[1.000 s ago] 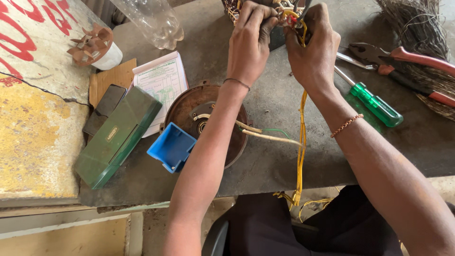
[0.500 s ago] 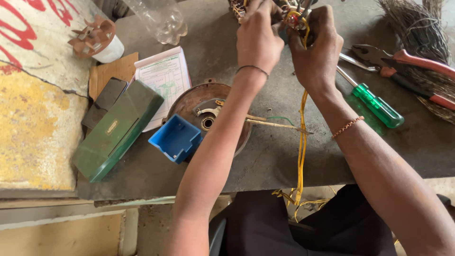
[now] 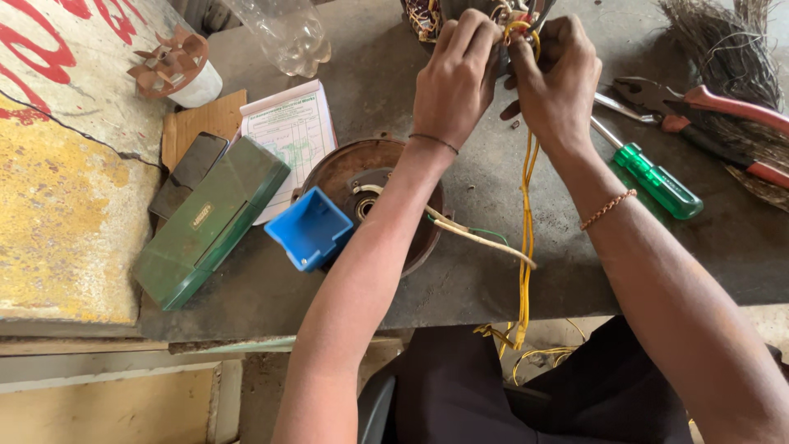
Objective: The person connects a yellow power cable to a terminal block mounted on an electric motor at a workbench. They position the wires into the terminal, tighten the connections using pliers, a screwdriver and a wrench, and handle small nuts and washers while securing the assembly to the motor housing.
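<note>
Two bare hands work at the far edge of a grey workbench (image 3: 493, 271). Left hand (image 3: 456, 78) has its fingers curled down and closed over the near rim of a motor winding (image 3: 423, 16), a bundle of copper coil and coloured leads half cut off by the top of the frame. Right hand (image 3: 555, 78) sits just beside it, touching, fingers pinched shut on a yellow wire (image 3: 526, 214). That wire loops over the fingertips, then drops straight toward the near edge of the bench and hangs off it into a loose tangle by the person's lap.

Under the left forearm lies a rusty round motor cover (image 3: 345, 168), open side up, with a bearing hole in the middle and a cream sleeved wire (image 3: 477, 236) trailing out to the right. Blue plastic box (image 3: 311, 228) rests on the cover's left rim, tilted. Left of that, a long green case (image 3: 209, 222) lies diagonally, partly over a printed paper pad (image 3: 288, 123) and beside a dark phone (image 3: 187, 173) on a brown cardboard piece (image 3: 197, 119).

Far left: small brown fan impeller (image 3: 168, 59) on a white cup (image 3: 201, 86); clear plastic bottle (image 3: 283, 33) lying nearby. Right of the hands: green-handled screwdriver (image 3: 657, 179), red-handled pliers (image 3: 699, 103), and a straw brush (image 3: 731, 57) at the far right.
</note>
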`<control>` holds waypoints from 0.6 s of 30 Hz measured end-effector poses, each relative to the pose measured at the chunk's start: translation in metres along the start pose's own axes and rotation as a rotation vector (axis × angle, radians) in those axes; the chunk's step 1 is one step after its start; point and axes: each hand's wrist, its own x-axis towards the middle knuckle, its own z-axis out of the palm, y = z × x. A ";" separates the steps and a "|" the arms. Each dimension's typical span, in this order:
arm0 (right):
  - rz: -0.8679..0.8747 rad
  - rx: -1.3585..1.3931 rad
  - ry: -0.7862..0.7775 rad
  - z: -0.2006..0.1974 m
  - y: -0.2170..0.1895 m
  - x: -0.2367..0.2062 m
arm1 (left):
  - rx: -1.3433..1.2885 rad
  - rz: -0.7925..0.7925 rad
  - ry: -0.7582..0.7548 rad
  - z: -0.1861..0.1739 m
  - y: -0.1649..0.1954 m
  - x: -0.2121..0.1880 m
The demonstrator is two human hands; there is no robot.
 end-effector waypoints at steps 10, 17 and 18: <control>-0.055 -0.084 0.045 0.000 -0.018 0.002 | 0.213 0.141 0.002 -0.005 -0.003 -0.004; 0.048 -0.060 0.030 -0.001 -0.011 0.001 | 0.021 -0.018 -0.073 -0.013 0.005 -0.003; 0.017 -0.029 0.012 -0.002 -0.010 0.001 | -0.045 -0.043 -0.045 -0.015 0.006 -0.002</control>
